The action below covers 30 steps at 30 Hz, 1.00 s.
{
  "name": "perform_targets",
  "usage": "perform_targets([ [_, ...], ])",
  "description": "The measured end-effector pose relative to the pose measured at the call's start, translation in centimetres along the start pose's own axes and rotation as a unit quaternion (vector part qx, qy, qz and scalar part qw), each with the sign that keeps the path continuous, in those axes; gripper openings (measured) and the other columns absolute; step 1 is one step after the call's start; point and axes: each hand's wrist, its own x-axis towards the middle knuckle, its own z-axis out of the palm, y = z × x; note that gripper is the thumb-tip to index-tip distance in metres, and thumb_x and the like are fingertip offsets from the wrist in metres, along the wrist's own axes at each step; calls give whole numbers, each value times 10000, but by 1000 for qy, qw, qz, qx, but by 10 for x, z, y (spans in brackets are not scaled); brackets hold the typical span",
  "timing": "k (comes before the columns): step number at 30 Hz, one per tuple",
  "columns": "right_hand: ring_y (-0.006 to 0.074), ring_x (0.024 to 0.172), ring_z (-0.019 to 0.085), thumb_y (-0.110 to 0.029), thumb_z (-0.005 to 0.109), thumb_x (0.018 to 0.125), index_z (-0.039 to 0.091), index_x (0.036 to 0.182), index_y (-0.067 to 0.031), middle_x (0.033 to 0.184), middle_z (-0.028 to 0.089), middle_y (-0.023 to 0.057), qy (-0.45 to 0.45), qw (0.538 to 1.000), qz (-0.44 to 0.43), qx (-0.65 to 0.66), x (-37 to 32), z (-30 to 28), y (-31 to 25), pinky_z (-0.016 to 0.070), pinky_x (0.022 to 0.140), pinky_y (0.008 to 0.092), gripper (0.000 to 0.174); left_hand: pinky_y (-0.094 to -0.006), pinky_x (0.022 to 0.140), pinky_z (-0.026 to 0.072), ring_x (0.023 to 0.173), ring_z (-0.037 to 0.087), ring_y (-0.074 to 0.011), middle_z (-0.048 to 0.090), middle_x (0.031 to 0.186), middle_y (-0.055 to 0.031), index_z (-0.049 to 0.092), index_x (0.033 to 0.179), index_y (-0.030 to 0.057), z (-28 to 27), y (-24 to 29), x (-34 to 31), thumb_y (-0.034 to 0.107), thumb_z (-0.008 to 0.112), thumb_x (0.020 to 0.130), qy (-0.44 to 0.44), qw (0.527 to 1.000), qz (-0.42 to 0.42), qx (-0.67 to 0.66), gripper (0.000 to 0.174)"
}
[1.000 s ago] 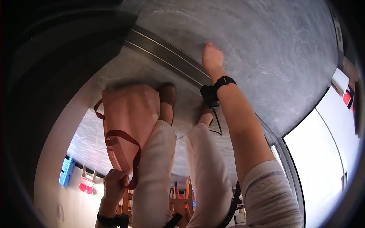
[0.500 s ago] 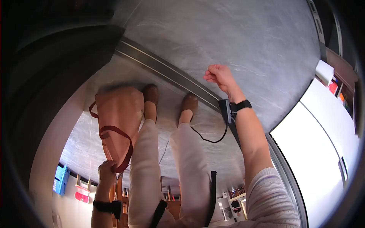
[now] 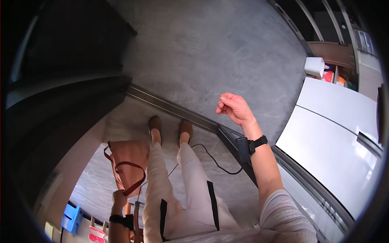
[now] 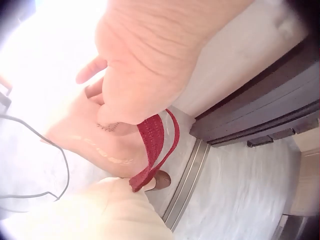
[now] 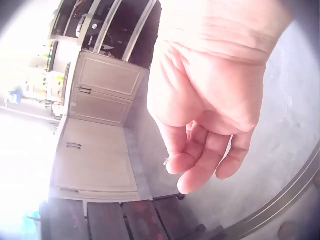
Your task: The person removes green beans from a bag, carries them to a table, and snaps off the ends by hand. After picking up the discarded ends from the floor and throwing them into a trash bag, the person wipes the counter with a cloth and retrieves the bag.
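Note:
A pink-brown bag [image 3: 129, 156] with dark red straps [image 3: 135, 165] hangs beside the person's left leg in the head view. The left hand [image 3: 119, 199] grips it at the upper edge; in the left wrist view that hand [image 4: 145, 65] has its fingers curled on the bag [image 4: 100, 135], a red strap [image 4: 152, 142] beside them. Held out over the grey floor, the right hand [image 3: 235, 108] touches nothing. In the right wrist view the fingers of the right hand [image 5: 210, 110] hang loosely bent with nothing between them.
A metal floor track [image 3: 172, 108] crosses in front of the brown shoes. Dark panels [image 3: 60, 97] stand at left, a white glossy cabinet [image 3: 324, 121] and a white bin [image 3: 314, 66] at right. A black cable [image 3: 214, 160] loops by the legs. A blue rack [image 3: 71, 218] is lower left.
The head view has shifted, with more floor and cabinet showing. The shoes stand side by side near the track. The right hand has turned, its fingers looser; the left still holds the bag.

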Motion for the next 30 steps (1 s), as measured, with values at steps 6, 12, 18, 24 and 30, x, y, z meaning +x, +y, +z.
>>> perform_targets([
  [6, 181, 668, 599, -167, 522, 882, 541, 872, -44, 734, 575, 22, -38, 995, -92, 16, -59, 40, -76, 496, 650, 309, 125, -425, 680, 482, 758, 615, -326, 635, 737, -143, 673, 738, 130, -5, -18, -49, 326, 616, 710, 20, 1000, -8, 14, 206],
  [12, 174, 645, 588, -162, 519, 883, 546, 867, -58, 718, 570, 16, -66, 988, -139, -1, -79, 117, -148, 487, 618, 297, 109, -377, 712, 508, 725, 638, -278, 643, 673, -114, 690, 718, 140, 8, -54, -42, 451, 621, 658, 51, 999, 16, -9, 324],
  [18, 166, 637, 592, -166, 515, 885, 557, 861, -50, 705, 566, 10, -164, 960, -202, -100, -66, 261, -243, 490, 610, 292, 126, -309, 495, 510, 470, 603, -196, 578, 497, -85, 651, 632, 58, -2, -62, -44, 484, 659, 614, 100, 989, -1, -106, 427],
  [24, 142, 659, 619, -197, 548, 866, 559, 871, -28, 718, 576, 15, -298, 886, -252, -250, -28, 443, -326, 510, 618, 269, 169, -390, 784, 488, 847, 610, -335, 630, 803, -205, 679, 788, 78, 3, -32, -54, 531, 537, 663, 24, 980, -78, -183, 492],
  [30, 147, 664, 638, -213, 563, 850, 574, 853, -48, 749, 623, 34, -321, 812, -249, -419, 55, 574, -346, 483, 575, 247, 165, -400, 768, 491, 841, 609, -345, 628, 816, -209, 671, 788, 63, 2, 49, -88, 523, 534, 680, 108, 954, -143, -242, 492],
])
